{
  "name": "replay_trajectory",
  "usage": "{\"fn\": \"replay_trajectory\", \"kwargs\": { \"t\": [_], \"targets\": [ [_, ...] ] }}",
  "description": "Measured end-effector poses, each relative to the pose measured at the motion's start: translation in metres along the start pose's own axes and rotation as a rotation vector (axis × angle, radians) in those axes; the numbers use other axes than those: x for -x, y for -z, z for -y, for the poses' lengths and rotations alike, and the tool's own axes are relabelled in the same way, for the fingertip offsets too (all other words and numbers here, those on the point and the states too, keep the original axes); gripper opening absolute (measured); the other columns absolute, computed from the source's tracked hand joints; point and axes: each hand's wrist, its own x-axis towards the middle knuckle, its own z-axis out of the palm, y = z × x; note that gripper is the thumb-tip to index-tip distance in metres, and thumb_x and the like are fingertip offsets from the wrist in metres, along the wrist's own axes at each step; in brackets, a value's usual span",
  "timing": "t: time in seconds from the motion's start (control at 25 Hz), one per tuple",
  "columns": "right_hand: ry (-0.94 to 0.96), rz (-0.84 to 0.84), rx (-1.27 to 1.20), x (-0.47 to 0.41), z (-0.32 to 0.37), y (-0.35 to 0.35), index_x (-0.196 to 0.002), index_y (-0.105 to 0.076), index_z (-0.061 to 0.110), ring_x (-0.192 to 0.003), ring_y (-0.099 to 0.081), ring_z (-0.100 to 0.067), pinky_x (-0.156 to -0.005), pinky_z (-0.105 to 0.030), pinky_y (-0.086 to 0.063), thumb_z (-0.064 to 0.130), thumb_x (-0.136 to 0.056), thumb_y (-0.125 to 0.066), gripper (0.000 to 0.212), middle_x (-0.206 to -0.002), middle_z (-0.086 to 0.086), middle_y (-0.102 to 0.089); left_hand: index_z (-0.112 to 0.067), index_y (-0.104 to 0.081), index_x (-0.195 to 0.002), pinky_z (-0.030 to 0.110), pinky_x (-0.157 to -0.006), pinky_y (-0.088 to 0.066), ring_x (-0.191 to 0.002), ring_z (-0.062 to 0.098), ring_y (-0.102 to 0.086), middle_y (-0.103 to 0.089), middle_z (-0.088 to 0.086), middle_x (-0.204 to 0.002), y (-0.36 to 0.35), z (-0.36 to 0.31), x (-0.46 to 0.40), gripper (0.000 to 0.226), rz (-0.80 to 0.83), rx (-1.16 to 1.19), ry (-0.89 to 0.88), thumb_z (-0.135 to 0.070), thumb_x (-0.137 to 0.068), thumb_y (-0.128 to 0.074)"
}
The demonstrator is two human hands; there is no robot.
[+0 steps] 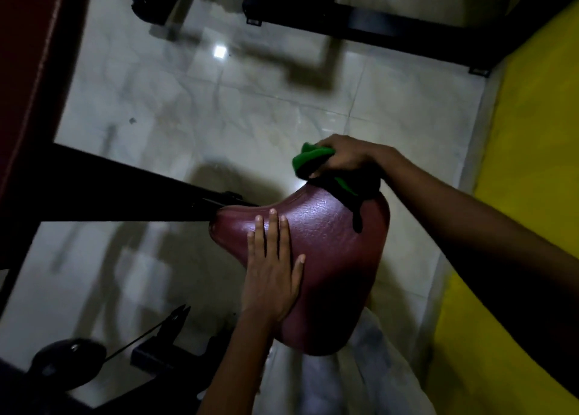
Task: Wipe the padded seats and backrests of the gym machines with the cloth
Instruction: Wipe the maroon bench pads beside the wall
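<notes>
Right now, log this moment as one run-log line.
step: wiping seat | right hand: grips green cloth at far edge of maroon seat | left hand: flat on seat, steadying | floor: tiled

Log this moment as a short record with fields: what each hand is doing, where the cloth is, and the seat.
seat: maroon padded seat on a dark machine frame
left hand: left hand flat on the seat, fingers straight
right hand: right hand grips the cloth at the seat's far edge
cloth: green cloth, bunched, partly draped on the seat
floor: pale glossy tiles
</notes>
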Motion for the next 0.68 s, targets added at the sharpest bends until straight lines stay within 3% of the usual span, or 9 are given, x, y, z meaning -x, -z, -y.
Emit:
{"fn": "replay_trajectory", "kwargs": {
  "t": [0.12, 0.4, 0.52, 0.68],
  "targets": [
    [-0.072, -0.077, -0.138, 0.008, -0.025, 0.008, -0.106, -0.065, 0.026, -0.094, -0.06, -0.016, -0.07, -0.022, -0.042, 0.027, -0.078, -0.076, 0.03, -0.104, -0.002, -0.065, 0.004, -0.029, -0.144, 0.044, -0.116, -0.006, -0.142, 0.037, -0.016, -0.022, 0.023, -0.153, -0.003, 0.002, -0.005, 0.067, -0.004, 0.018, -0.029, -0.039, -0.094, -0.035],
    [0.027, -0.066, -0.017, -0.012, -0.009, -0.005, -0.102, -0.068, 0.027, -0.095, -0.062, -0.015, -0.083, -0.027, -0.047, 0.029, -0.073, -0.079, 0.031, -0.102, -0.001, -0.069, 0.003, -0.034, -0.143, 0.044, -0.116, -0.016, -0.139, 0.032, -0.031, -0.032, 0.02, -0.15, -0.002, -0.002, -0.042, 0.062, 0.019, 0.04, -0.164, -0.037, -0.096, -0.032],
    [-0.02, -0.151, -0.138, 0.007, -0.03, -0.001, -0.109, -0.068, 0.022, -0.097, -0.062, -0.014, -0.082, -0.024, -0.044, 0.027, -0.075, -0.078, 0.036, -0.105, -0.002, -0.068, 0.002, -0.035, -0.143, 0.042, -0.115, -0.018, -0.138, 0.031, -0.033, -0.033, 0.019, -0.15, -0.002, -0.002, -0.042, 0.062, 0.009, 0.025, -0.18, -0.038, -0.096, -0.032],
    [-0.12, -0.249, -0.349, 0.04, -0.067, -0.005, -0.103, -0.067, 0.023, -0.092, -0.064, -0.013, -0.073, -0.017, -0.046, 0.023, -0.076, -0.077, 0.029, -0.1, -0.001, -0.069, 0.0, -0.036, -0.143, 0.043, -0.11, -0.024, -0.133, 0.032, -0.038, -0.035, 0.019, -0.149, -0.004, -0.004, -0.046, 0.063, -0.013, -0.024, -0.179, -0.039, -0.094, -0.032]
  ]
}}
